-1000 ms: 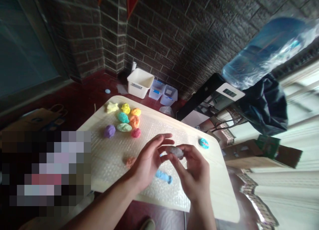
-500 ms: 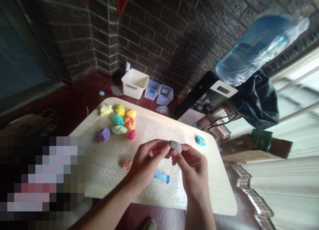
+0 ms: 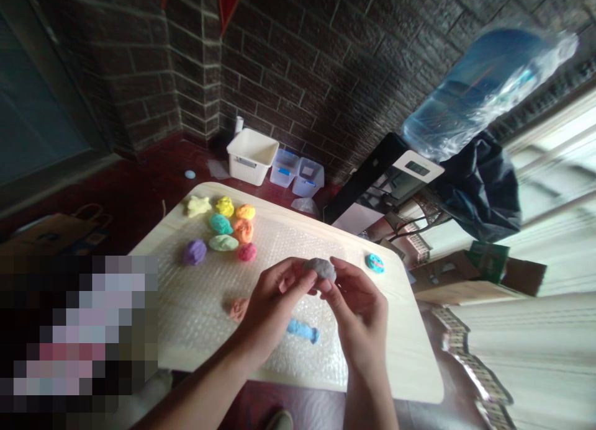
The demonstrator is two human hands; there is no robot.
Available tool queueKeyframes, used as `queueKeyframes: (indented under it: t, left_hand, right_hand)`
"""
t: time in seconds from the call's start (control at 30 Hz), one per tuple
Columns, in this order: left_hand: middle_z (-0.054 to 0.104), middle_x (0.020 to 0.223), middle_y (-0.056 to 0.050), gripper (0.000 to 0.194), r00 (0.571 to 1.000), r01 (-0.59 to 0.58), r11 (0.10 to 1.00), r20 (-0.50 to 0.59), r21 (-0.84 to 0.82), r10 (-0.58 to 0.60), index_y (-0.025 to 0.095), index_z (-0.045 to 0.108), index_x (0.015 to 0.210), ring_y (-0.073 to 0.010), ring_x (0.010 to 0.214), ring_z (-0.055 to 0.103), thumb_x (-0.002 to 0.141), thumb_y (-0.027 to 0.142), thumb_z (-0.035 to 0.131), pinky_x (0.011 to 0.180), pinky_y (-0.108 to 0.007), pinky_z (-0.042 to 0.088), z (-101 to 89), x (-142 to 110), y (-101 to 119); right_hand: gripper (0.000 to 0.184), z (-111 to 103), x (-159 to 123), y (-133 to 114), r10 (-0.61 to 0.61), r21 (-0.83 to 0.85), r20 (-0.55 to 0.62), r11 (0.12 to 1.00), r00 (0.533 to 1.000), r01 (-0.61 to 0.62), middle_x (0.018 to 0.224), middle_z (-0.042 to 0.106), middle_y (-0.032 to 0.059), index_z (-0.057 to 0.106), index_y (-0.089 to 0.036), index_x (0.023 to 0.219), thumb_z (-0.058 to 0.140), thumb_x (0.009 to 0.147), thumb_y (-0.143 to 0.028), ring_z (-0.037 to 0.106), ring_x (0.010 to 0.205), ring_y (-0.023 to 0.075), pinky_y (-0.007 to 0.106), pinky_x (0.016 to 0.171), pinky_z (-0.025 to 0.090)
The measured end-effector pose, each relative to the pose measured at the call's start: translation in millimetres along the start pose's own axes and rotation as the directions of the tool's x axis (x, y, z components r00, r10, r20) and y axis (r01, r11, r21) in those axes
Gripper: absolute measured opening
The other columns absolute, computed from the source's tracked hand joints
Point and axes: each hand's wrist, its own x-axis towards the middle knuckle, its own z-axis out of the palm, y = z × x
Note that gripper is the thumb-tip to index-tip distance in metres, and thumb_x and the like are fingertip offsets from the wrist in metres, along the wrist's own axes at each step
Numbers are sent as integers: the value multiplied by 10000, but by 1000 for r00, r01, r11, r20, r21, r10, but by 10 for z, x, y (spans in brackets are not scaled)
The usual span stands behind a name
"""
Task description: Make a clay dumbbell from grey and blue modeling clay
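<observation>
A grey lump of modelling clay is pinched above the table between my two hands. My left hand grips its left side with thumb and fingers. From the right, my right hand presses its thumb against the lower edge, its index finger raised at the clay's right side. Below the hands a blue clay roll lies on bubble wrap. A brownish clay lump is partly hidden behind my left hand.
Several coloured clay lumps, among them a purple one and a pink one, sit at the table's far left. A turquoise piece with a pink stripe lies at the right. Plastic bins stand on the floor beyond.
The grey clay has shifted slightly left and turned between my fingers. My right index finger has lifted from its side. The other lumps have stayed in place.
</observation>
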Motion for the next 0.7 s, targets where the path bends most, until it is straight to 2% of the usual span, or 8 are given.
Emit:
queueKeyframes:
  t: [0.1,0.17,0.33,0.43,0.53,0.7]
  left_hand:
    - [802,1001,-63,164,999,28,993,-25,-112,-31,186,760,929,-203,924,725,926,342,809,842,-298,569,-9,-11,-23]
    - [804,1010,-66,152,999,48,985,-14,-164,-51,186,755,937,-208,930,734,930,329,806,853,-309,574,-16,-17,-27]
    - [810,1034,-88,183,998,45,992,42,-119,-41,171,796,1062,-219,948,736,945,312,792,911,-344,561,-21,-9,-9]
    - [804,969,-79,173,999,20,997,34,-74,-17,160,815,1021,-210,917,723,919,299,813,890,-326,542,-18,0,-3]
    - [782,893,-59,180,1000,28,999,8,-30,-27,162,816,987,-200,861,694,886,309,836,828,-313,527,-27,-1,-12]
    - [711,811,-36,215,999,32,998,-1,57,-32,161,814,939,-190,826,622,871,363,843,753,-296,477,-56,-16,-40]
  right_hand:
    - [555,-11,-20,37,-80,-147,52,985,995,87,1122,742,74,678,-316,1441,855,916,-285,718,916,214,385,786,643]
    - [610,-17,-23,56,-123,-227,110,963,986,146,1169,714,85,635,-333,1504,836,931,-276,703,959,226,399,796,643]
    - [565,-24,-25,88,-133,-267,145,949,980,168,1208,709,93,639,-339,1503,795,964,-273,705,1028,242,408,846,643]
    - [639,-29,-40,100,-118,-253,126,956,985,147,1293,700,107,578,-337,1555,798,959,-268,718,1053,248,422,884,643]
    - [702,-31,-41,92,-151,-262,150,947,977,187,1367,670,118,524,-340,1597,790,953,-252,706,1148,271,442,939,635]
    - [576,-39,-15,66,-196,-299,209,920,958,253,1391,659,115,633,-338,1500,770,951,-232,661,1267,299,449,993,610]
